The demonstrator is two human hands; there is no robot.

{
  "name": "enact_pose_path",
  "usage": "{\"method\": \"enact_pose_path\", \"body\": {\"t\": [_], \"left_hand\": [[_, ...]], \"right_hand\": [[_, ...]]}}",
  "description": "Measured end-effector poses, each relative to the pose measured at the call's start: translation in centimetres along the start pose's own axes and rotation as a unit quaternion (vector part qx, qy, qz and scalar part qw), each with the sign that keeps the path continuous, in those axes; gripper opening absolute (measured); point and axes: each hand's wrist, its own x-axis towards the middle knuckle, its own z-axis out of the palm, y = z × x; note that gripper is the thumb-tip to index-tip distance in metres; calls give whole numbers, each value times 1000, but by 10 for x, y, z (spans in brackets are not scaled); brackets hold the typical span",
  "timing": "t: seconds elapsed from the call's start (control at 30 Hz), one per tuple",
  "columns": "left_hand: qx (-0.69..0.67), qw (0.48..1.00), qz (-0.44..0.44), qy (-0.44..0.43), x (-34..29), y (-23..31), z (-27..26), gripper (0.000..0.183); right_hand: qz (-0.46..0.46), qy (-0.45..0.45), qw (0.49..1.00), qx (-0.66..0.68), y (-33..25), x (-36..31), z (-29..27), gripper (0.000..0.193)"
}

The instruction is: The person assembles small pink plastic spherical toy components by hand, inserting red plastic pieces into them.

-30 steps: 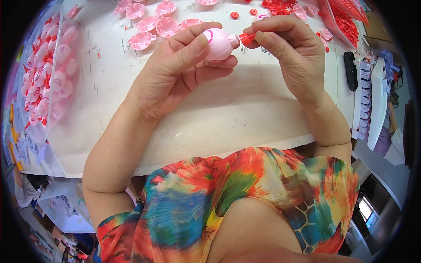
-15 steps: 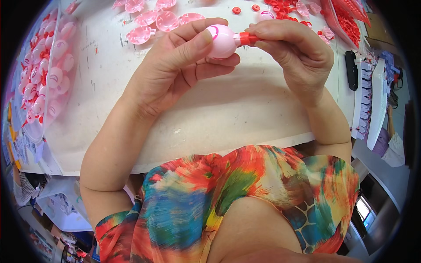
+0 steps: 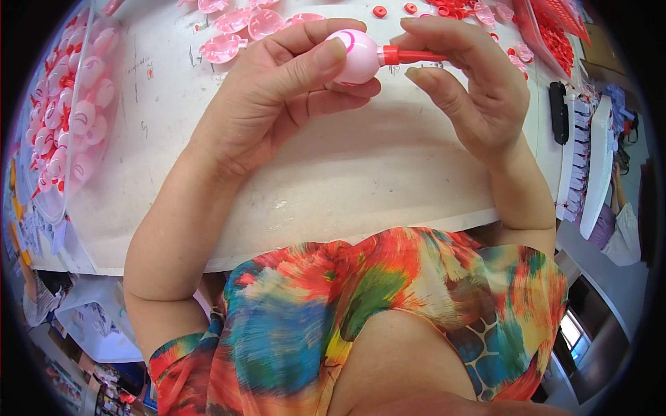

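My left hand (image 3: 295, 80) is closed on a pink round squeeze bottle (image 3: 364, 62), thumb on the near side and fingers behind and under it. The bottle lies sideways with its neck to the right. A red pointed nozzle (image 3: 420, 55) with a ribbed collar sits on the neck. My right hand (image 3: 482, 87) is open around the nozzle, thumb below and fingers above. Its fingertips are apart, and the nozzle's tip runs in between them toward the palm.
Pink shell-like pieces (image 3: 266, 25) lie at the far side of the white table (image 3: 333, 166). Loose red caps (image 3: 379, 12) and a red pile (image 3: 454, 8) sit farther right. A clear tub (image 3: 80, 80) of nozzle bottles stands left. A black tool (image 3: 558, 112) lies right.
My right fingers have let go of the red nozzle and spread apart, uncovering its long tip. The bottle has shifted slightly right in my left hand.
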Motion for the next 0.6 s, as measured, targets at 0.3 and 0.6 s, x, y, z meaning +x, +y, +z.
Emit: {"method": "enact_pose_path", "body": {"t": [0.3, 0.6], "left_hand": [[39, 999, 23, -3, -1, 0, 3, 44], [95, 994, 43, 12, -4, -1, 6, 40]], "right_hand": [[73, -98, 992, -10, 9, -2, -8, 18], [108, -81, 990, 27, 8, -5, -4, 22]]}}
